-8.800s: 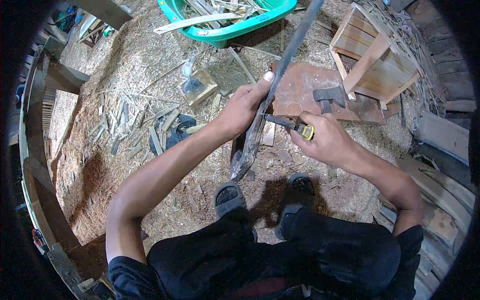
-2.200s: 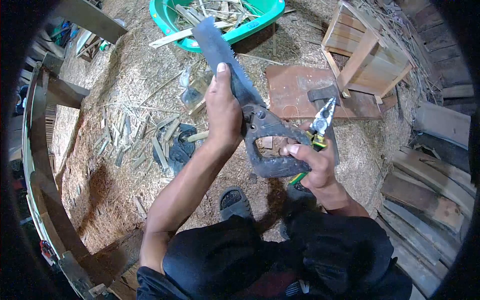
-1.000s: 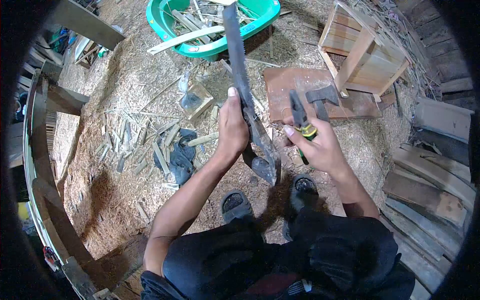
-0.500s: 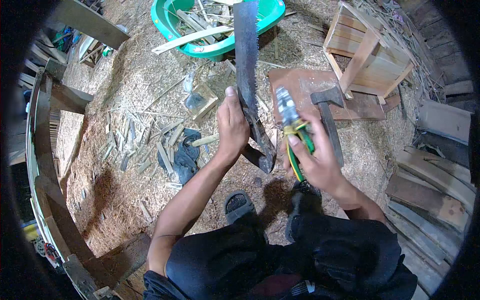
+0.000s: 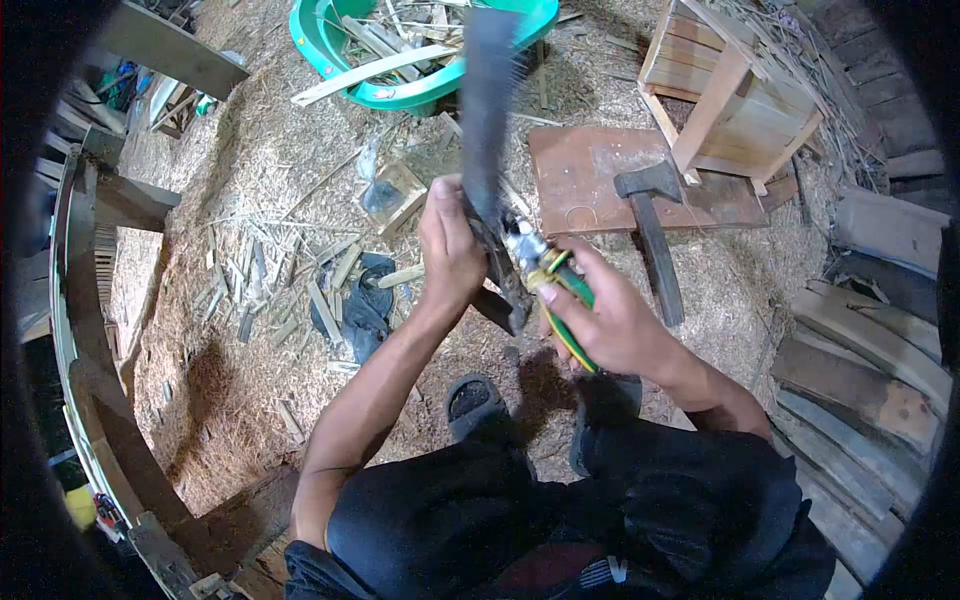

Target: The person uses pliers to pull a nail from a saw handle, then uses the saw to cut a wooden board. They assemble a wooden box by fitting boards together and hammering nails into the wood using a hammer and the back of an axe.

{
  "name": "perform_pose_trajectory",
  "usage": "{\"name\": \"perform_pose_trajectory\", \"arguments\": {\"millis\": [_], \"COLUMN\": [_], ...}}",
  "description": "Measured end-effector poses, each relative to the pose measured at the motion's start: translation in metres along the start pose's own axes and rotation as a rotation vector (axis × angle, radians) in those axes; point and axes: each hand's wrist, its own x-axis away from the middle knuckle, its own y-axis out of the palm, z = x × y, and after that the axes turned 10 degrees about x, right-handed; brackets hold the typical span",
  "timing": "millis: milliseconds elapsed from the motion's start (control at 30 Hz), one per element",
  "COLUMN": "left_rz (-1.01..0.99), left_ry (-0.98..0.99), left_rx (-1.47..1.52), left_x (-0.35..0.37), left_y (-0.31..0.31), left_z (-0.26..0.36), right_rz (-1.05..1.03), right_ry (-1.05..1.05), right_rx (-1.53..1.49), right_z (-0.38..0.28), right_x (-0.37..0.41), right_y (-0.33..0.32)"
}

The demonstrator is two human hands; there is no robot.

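A hand saw [image 5: 487,110] stands nearly upright in front of me, its blade pointing up and blurred. My left hand [image 5: 452,240] is closed around the saw near its dark handle end, below the blade. In my right hand [image 5: 600,310] are pliers [image 5: 568,290] with green and yellow handles. Their metal jaws are at the saw where blade and handle join; whether they grip a part there is too small to tell.
A green basin [image 5: 405,97] holds wood scraps. An axe [image 5: 652,225] lies partly on a reddish-brown board [image 5: 575,180], beside a wooden frame [image 5: 715,110]. Dark cloth [image 5: 368,310] and wood offcuts lie on the shavings. Planks [image 5: 860,390] are stacked at right.
The pliers in my right hand have moved left and down, from beside the saw to its blade-handle joint. My left hand and the saw have shifted slightly left.
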Motion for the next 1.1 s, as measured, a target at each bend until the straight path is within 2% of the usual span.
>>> {"name": "perform_pose_trajectory", "arguments": {"millis": [67, 133, 167, 267, 333, 400, 500, 600, 633, 733, 833, 967, 1100], "left_rz": [0.013, 0.003, 0.006, -0.035, -0.045, -0.121, -0.133, -0.132, -0.118, -0.111, -0.175, -0.151, -0.165], "left_ry": [-0.075, -0.113, -0.047, -0.371, -0.499, -0.604, -0.627, -0.607, -0.616, -0.655, -0.612, -0.668, -0.633], "left_rx": [-0.033, -0.010, -0.021, 0.187, 0.313, 0.432, 0.393, 0.294, 0.283, 0.310, 0.307, 0.366, 0.378], "left_x": [0.000, -0.004, -0.006, -0.010, -0.005, -0.004, 0.002, 0.006, 0.007, 0.010, 0.016, 0.018, 0.017], "left_y": [-0.004, -0.005, -0.007, -0.011, -0.004, -0.003, 0.006, 0.013, 0.016, 0.017, 0.015, 0.018, 0.023], "left_z": [-0.001, 0.004, -0.003, -0.015, -0.008, -0.006, 0.007, 0.012, 0.016, 0.025, 0.017, 0.015, 0.028], "right_rz": [0.090, 0.197, 0.226, 0.353, 0.477, 0.419, 0.352, 0.328, 0.302, 0.258, 0.354, 0.303, 0.111], "right_ry": [-0.006, -0.070, -0.102, -0.227, -0.339, -0.344, -0.282, -0.415, -0.384, -0.398, -0.411, -0.378, -0.271], "right_rx": [-0.144, -0.114, -0.094, 0.004, 0.050, 0.127, 0.190, 0.009, -0.085, -0.023, -0.061, -0.169, -0.452], "right_z": [-0.006, 0.003, 0.004, 0.019, 0.033, 0.035, 0.025, 0.022, 0.020, 0.022, 0.030, 0.023, 0.017], "right_x": [0.000, -0.005, -0.007, -0.015, -0.019, -0.021, -0.028, -0.041, -0.042, -0.044, -0.044, -0.038, -0.040], "right_y": [-0.007, -0.011, -0.013, -0.015, -0.010, -0.012, -0.005, 0.001, 0.002, 0.000, 0.007, 0.005, -0.003]}}
